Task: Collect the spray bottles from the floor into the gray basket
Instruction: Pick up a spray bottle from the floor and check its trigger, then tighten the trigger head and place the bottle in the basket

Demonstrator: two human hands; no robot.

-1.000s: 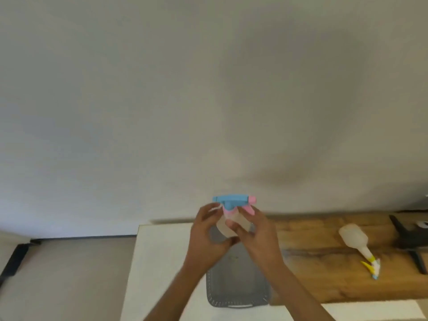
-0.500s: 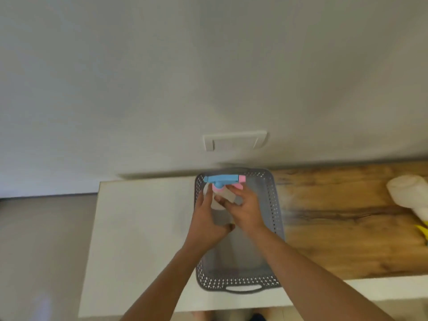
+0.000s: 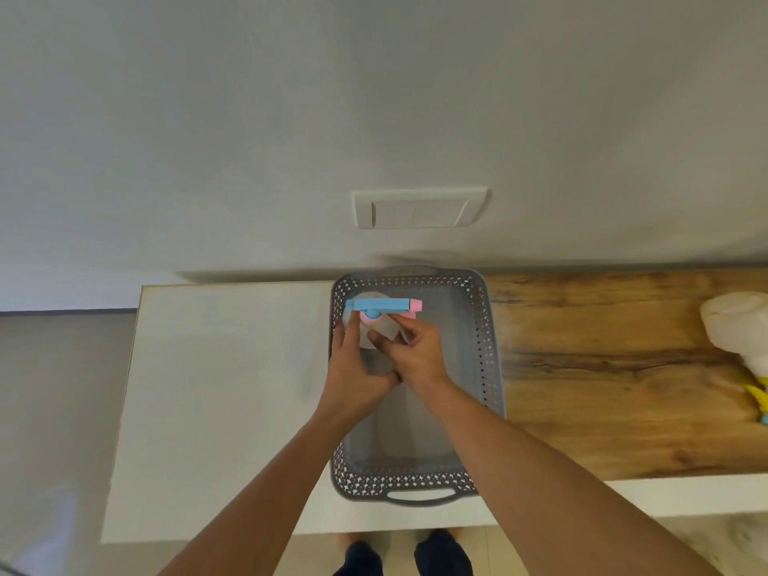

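Note:
A gray perforated basket (image 3: 490, 367) stands on a white and wood counter. Inside its far left corner I hold a clear spray bottle (image 3: 376, 322) with a blue and pink trigger head, upright. My left hand (image 3: 353, 363) and my right hand (image 3: 411, 351) both grip its body from the near side, hiding most of it. A second pale spray bottle (image 3: 735, 326) with a yellow and blue nozzle lies on the wooden part at the far right, partly cut off by the frame edge.
A white wall switch plate (image 3: 417, 207) sits on the wall behind the basket. The white counter surface (image 3: 224, 388) spreads to the left of the basket, the wooden surface (image 3: 602, 367) to the right. My feet show below the counter's near edge.
The view has tilted down and the bottle, held in both hands, has gone lower into the basket's far left corner. Both hands stay closed on it.

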